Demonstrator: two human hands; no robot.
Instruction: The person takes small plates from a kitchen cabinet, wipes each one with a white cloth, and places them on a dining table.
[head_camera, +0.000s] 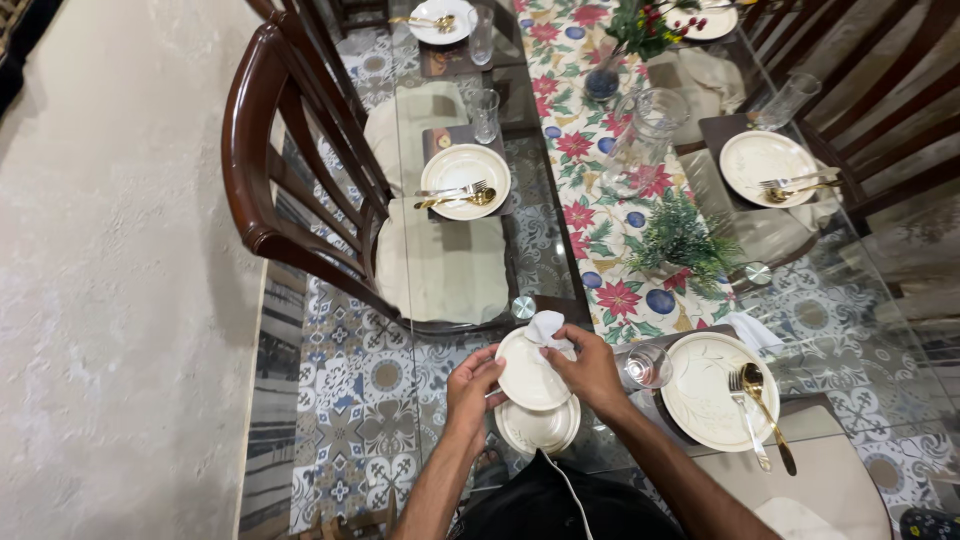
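My left hand grips the left edge of a small cream plate, held tilted above a second small plate lying below it. My right hand presses a crumpled white cloth against the upper right rim of the held plate. Both hands are over the near edge of a glass table, just left of a place setting.
A large cream plate with a gold fork and spoon sits at right beside a drinking glass. More set plates, a glass jug, greenery on a floral runner and dark wooden chairs surround the table.
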